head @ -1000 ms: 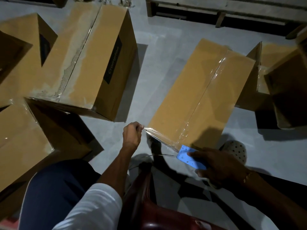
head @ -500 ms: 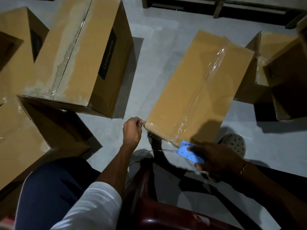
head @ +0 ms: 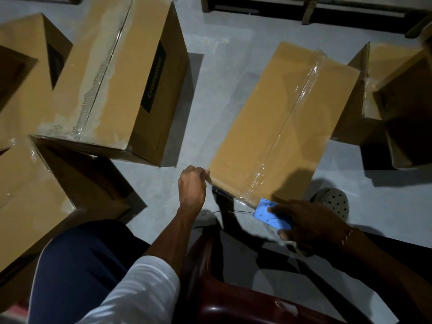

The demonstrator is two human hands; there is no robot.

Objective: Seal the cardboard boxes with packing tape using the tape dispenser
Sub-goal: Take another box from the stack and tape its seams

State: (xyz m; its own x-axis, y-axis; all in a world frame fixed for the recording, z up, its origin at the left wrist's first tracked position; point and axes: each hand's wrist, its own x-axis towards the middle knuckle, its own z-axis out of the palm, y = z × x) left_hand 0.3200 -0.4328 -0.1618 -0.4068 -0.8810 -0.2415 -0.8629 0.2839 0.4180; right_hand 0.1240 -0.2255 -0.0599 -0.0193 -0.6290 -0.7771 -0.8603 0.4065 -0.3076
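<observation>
At the box's point(head: 268, 127) near edge, tape is pinched by the left hand point(head: 192, 186); a blue dispenser point(head: 268, 213) is gripped by the right hand point(head: 304, 223) — its body mostly hidden.

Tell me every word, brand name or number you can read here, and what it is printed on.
"Crompton": pale letters running sideways on a dark label on the side of the big cardboard box at upper left.
Blue tape dispenser: small dark marks on its face, too small to read.
Neighbouring box at far left: dark patch, no letters legible.
Taped box in the middle: no print visible.
</observation>
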